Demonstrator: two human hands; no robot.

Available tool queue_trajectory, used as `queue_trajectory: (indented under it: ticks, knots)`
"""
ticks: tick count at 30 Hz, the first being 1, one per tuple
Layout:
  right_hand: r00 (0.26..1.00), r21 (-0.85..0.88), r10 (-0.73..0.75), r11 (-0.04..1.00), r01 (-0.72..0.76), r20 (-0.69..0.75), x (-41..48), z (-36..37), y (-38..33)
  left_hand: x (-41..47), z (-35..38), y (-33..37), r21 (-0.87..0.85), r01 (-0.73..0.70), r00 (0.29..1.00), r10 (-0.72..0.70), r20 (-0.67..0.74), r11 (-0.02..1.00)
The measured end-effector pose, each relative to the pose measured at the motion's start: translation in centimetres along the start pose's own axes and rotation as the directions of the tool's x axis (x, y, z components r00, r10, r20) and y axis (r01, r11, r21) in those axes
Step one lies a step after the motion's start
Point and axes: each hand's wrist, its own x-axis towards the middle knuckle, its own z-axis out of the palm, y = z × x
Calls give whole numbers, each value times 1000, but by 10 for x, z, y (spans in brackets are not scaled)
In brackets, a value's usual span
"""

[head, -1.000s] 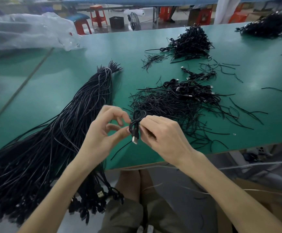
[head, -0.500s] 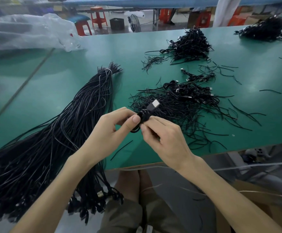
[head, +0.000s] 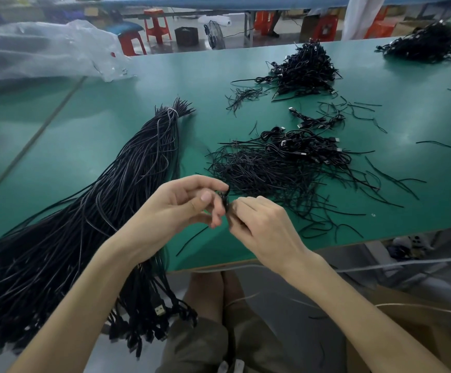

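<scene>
Nearest: plug ends of the long bundle hang off the front edge of the green counter.

Just above that edge, the left hand and right hand meet on one small coiled cable, held in the air between them. The left thumb and forefinger pinch its upper side. The right fingertips curl in on its lower side. Most of the coil is hidden by fingers, so I can't tell if a tie is on.

Handling, as I judge it: very light, thin and soft, with springy loops that want to open if the pinch slackens. The jacket looks smooth, so a bit slippery. Not fragile, though the plug is the only stiff part. Best hold is across the waist of the coil, squeezing all loops together, not by the plug.

Behind the hands are loose ties, then finished coils, then a far heap. A plastic bag lies far left.
</scene>
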Motion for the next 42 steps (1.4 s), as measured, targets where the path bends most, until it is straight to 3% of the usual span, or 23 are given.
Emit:
queue_trajectory:
  ticks: [2,5,11,15,19,24,27,30,32,34,36,38,40,42]
  knots:
    - [999,57,37,998,-38,15,-2,2,-4,1,0,-1,88,-23,999,26,-32,996]
    - [997,119,72,990,-72,5,-1,5,-9,5,3,-4,367,-47,993,85,-88,929]
    - [996,105,81,991,-84,33,-2,5,-4,10,5,-8,568,-8,989,89,-116,823]
    - [999,43,26,999,-28,37,-3,5,-3,11,6,-14,479,86,977,20,-212,874]
    - [983,-169,-179,969,181,27,-2,6,-2,15,3,-12,313,225,955,-144,-260,923]
    - [950,-301,-302,902,311,75,1,6,-5,17,0,-10,247,369,915,-303,-268,896]
    - [960,-264,-272,924,278,59,0,4,-4,15,-2,-11,209,377,908,-316,-273,902]
    - [999,21,4,1000,-4,44,1,-5,-1,13,-7,-15,308,328,912,-216,-348,893]
    - [971,193,231,952,-239,61,9,-15,7,10,-19,-21,521,397,864,-116,-491,756]
    - [920,242,391,891,-384,22,21,-23,22,3,-33,-27,741,510,794,93,-601,437]
    - [835,290,548,807,-514,-46,38,-29,45,-4,-47,-32,777,594,745,221,-629,208]
    - [722,363,692,680,-637,-29,52,-35,70,-8,-57,-34,742,663,718,200,-667,99]
    - [624,439,775,528,-727,101,58,-37,85,-11,-65,-34,714,699,702,159,-694,29]
    - [608,428,774,496,-756,177,53,-32,89,-13,-69,-33,718,696,707,164,-688,12]
